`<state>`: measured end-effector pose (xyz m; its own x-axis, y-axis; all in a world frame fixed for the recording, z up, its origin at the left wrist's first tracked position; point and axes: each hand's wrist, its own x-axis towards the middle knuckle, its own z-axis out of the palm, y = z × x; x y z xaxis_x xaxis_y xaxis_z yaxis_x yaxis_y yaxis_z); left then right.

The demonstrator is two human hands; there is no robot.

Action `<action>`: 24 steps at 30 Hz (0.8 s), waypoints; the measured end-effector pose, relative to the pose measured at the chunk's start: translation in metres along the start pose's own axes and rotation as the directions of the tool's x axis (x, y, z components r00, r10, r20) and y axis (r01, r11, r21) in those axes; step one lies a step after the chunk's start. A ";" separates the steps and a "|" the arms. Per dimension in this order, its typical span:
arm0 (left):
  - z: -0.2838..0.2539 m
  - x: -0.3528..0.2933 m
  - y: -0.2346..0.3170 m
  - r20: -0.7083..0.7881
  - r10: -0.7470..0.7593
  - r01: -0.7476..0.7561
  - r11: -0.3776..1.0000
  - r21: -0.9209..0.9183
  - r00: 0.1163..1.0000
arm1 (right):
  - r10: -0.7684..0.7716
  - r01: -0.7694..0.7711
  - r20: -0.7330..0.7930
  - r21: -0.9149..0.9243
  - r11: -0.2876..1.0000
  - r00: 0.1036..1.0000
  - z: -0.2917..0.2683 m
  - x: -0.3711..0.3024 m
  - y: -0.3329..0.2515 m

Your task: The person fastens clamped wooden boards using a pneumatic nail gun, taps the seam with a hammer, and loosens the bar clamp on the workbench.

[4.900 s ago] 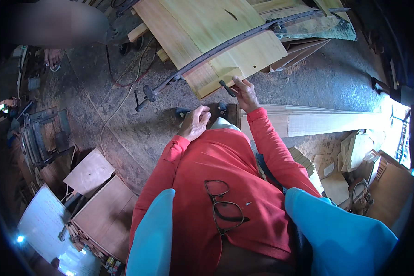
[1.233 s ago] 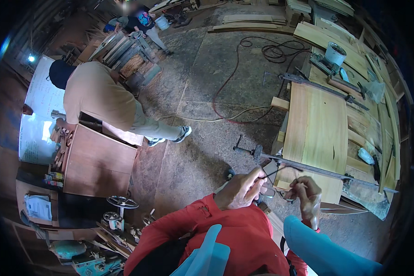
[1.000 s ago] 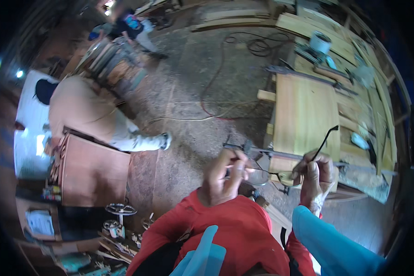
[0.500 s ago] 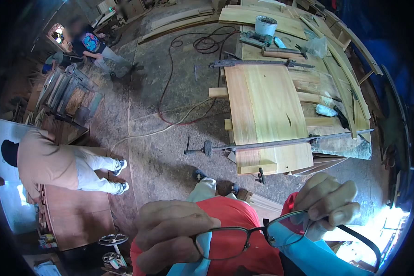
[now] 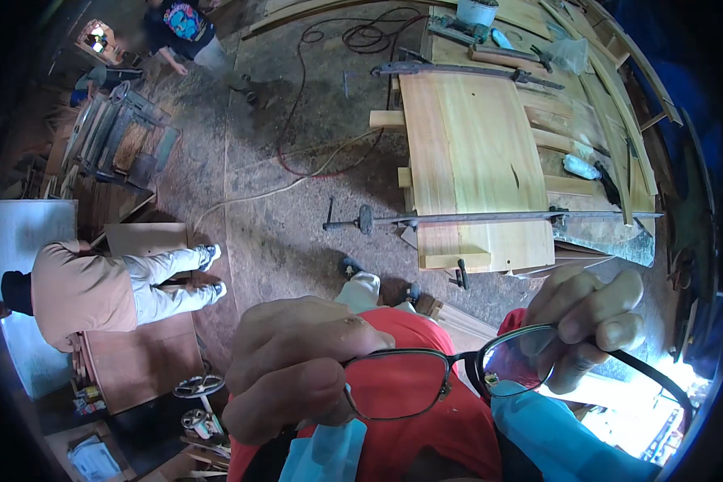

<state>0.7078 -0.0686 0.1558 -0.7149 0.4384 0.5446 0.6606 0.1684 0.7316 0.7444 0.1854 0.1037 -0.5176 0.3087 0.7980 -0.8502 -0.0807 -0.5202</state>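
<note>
I am holding a pair of dark thin-rimmed metal spectacles (image 5: 450, 373) close under the camera with both hands. My left hand (image 5: 297, 369) is closing its grip on the left lens rim, fingers curled together and clamped on the frame by the hinge. My right hand (image 5: 590, 317) is pinching the right lens rim from above, its grip clamped on the frame, with the temple arm trailing off toward the lower right. The spectacles are hanging in the air in front of my red shirt (image 5: 426, 402), well above the floor. Light blue cloth (image 5: 554, 434) is showing at the lower edge below the lenses.

Beyond my hands, a pale glued-up wooden panel (image 5: 470, 153) is lying on a low surface, and a long dark metal bar clamp (image 5: 490, 217) is crossing its near end. A second bar clamp (image 5: 466, 71) is crossing the far end. A red and pale cable (image 5: 297, 165) is snaking over the dusty concrete floor (image 5: 297, 233). On my left, a person in a tan top (image 5: 80, 293) is bending over a brown wooden cabinet (image 5: 140, 365).
</note>
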 end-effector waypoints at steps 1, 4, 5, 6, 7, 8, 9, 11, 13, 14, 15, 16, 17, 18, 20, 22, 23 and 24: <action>0.000 0.000 0.001 0.011 -0.026 0.027 1.000 -0.013 1.000 | 0.010 -0.010 0.004 0.006 1.000 1.000 -0.001 0.000 0.002; -0.015 0.005 0.001 0.044 -0.081 0.083 0.996 -0.041 0.996 | -0.017 0.016 0.018 0.037 0.999 1.000 0.000 0.002 0.008; -0.019 0.001 0.005 0.055 -0.091 0.094 0.995 -0.045 0.994 | -0.006 0.005 0.015 0.047 0.999 1.000 0.001 0.000 0.007; -0.015 0.007 0.007 0.065 -0.100 0.104 0.993 -0.047 0.993 | 0.003 -0.004 0.011 0.060 0.998 1.000 0.002 0.001 0.008; -0.013 0.008 0.011 0.075 -0.118 0.122 0.991 -0.052 0.990 | 0.003 -0.004 0.014 0.071 0.997 1.000 0.001 0.002 0.008; -0.014 0.013 0.011 0.084 -0.135 0.140 0.989 -0.056 0.987 | -0.015 0.009 0.057 0.109 0.994 0.998 -0.003 0.004 0.007; -0.018 0.011 0.016 0.093 -0.152 0.158 0.986 -0.057 0.984 | -0.036 0.021 0.099 0.149 0.989 0.994 -0.004 0.007 0.006; -0.023 -0.015 0.038 0.121 -0.193 0.201 0.977 -0.063 0.974 | -0.020 0.003 0.110 0.147 0.989 0.994 -0.003 0.019 -0.004; -0.016 -0.023 0.047 -0.014 -0.122 0.121 0.992 -0.023 0.992 | -0.054 0.009 0.268 0.167 0.986 0.962 -0.011 0.033 -0.014; -0.013 -0.023 0.051 -0.133 -0.038 0.039 0.999 0.010 0.990 | -0.059 0.018 0.265 0.156 0.988 0.962 -0.016 0.039 -0.021; -0.014 -0.023 0.051 -0.145 -0.043 0.047 0.999 0.025 0.989 | -0.071 0.011 0.262 0.225 0.974 0.962 -0.019 0.040 -0.016; -0.017 -0.019 0.054 -0.112 -0.030 0.040 0.995 0.093 0.993 | -0.083 0.004 0.259 0.291 0.957 0.962 -0.023 0.042 -0.011; -0.021 -0.012 0.058 -0.078 -0.020 0.032 0.987 0.159 0.997 | -0.094 -0.003 0.256 0.356 0.935 0.962 -0.026 0.044 -0.006; -0.026 -0.010 0.080 -0.067 -0.013 0.029 0.967 0.253 0.998 | -0.118 -0.012 0.261 0.451 0.893 0.958 -0.025 0.049 -0.006; -0.035 0.004 0.098 0.010 -0.002 -0.002 0.932 0.362 1.000 | -0.139 -0.024 0.252 0.551 0.834 0.958 -0.026 0.053 -0.008; -0.041 0.029 0.075 0.170 0.010 -0.072 0.929 0.363 0.985 | -0.079 -0.041 0.222 0.491 0.870 0.972 -0.035 0.044 -0.007; -0.044 0.022 0.089 0.144 0.002 -0.060 0.914 0.400 0.990 | -0.079 -0.060 0.222 0.557 0.828 0.972 -0.038 0.038 -0.014; -0.047 0.015 0.102 0.126 0.017 -0.059 0.938 0.342 0.992 | -0.076 -0.081 0.224 0.618 0.782 0.972 -0.036 0.038 -0.013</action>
<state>0.7540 -0.0863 0.2573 -0.6692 0.5492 0.5005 0.7402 0.4338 0.5137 0.7391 0.2319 0.1296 -0.4599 0.0938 0.8830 -0.6819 -0.6742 -0.2835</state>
